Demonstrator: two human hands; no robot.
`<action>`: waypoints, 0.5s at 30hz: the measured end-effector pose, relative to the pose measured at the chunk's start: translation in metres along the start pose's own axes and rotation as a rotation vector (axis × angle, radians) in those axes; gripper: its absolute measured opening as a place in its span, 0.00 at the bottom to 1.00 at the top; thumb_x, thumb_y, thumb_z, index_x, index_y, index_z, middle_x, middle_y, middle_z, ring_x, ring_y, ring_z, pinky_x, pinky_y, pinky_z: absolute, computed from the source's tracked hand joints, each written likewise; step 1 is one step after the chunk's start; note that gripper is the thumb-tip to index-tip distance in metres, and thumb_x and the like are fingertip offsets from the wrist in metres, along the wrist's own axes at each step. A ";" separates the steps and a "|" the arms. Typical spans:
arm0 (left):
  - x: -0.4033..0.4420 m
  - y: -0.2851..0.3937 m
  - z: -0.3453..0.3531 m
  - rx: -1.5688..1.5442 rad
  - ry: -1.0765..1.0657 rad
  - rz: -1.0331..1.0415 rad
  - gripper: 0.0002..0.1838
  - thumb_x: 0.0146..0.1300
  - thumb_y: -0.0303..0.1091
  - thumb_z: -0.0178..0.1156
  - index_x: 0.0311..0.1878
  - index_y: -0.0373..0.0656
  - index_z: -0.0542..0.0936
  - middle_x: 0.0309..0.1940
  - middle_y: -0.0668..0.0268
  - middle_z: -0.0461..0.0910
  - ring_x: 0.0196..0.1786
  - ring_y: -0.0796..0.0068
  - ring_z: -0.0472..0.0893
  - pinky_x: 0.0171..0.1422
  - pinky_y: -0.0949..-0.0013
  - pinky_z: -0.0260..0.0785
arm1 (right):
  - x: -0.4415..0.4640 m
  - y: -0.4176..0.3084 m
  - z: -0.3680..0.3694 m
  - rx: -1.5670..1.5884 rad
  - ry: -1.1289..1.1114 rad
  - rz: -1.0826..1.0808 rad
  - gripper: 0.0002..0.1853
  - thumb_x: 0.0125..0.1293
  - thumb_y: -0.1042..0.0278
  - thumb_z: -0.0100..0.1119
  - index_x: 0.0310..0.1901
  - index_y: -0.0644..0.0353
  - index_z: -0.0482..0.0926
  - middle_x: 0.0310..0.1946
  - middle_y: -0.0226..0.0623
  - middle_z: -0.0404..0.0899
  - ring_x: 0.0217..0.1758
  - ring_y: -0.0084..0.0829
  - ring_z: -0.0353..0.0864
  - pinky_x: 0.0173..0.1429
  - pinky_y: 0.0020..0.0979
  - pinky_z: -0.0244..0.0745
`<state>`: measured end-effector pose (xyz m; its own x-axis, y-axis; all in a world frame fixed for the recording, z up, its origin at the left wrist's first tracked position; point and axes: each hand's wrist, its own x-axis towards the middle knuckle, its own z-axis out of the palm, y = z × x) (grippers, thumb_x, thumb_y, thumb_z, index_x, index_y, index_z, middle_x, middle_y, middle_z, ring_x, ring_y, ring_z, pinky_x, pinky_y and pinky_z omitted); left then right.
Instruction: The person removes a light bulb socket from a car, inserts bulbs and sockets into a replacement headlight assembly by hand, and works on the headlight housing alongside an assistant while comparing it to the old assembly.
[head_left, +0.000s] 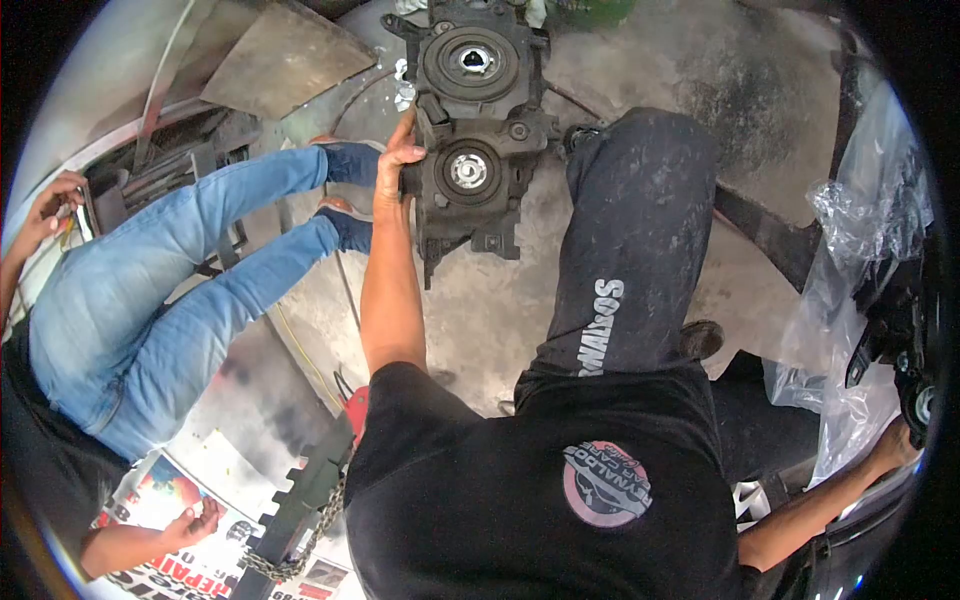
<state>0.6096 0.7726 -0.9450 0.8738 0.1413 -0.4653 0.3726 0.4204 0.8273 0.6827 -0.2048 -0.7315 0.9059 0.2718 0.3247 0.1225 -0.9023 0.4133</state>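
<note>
A black car headlight [485, 150], seen from its back with two round openings, is upright on the floor in front of me. My left hand [397, 155] grips its left edge, thumb on the near side, other fingers partly hidden behind the housing. Far to the right, my right hand [898, 447] is closed at the lower end of a black car part [895, 340] with a round fitting; the fingers are partly hidden. Clear plastic wrap [850, 260] hangs beside that part.
A person in blue jeans [150, 270] sits at the left, one hand [62, 205] raised and the other [192, 525] low. Near them are a chain [325, 530], a dark notched metal piece [300, 500] and a printed banner [190, 580]. A flat panel [290, 60] lies behind.
</note>
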 end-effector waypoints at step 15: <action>0.000 -0.002 -0.014 0.184 -0.109 -0.071 0.69 0.27 0.36 0.76 0.82 0.29 0.62 0.77 0.50 0.71 0.79 0.54 0.70 0.85 0.59 0.55 | -0.007 -0.021 0.007 0.457 0.212 0.160 0.30 0.71 0.64 0.67 0.68 0.75 0.73 0.65 0.58 0.79 0.68 0.50 0.80 0.74 0.40 0.72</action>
<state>0.6043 0.7843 -0.9513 0.8680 0.0153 -0.4962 0.4767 0.2536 0.8417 0.6765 -0.1899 -0.7482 0.8314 0.1375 0.5383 0.1964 -0.9791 -0.0532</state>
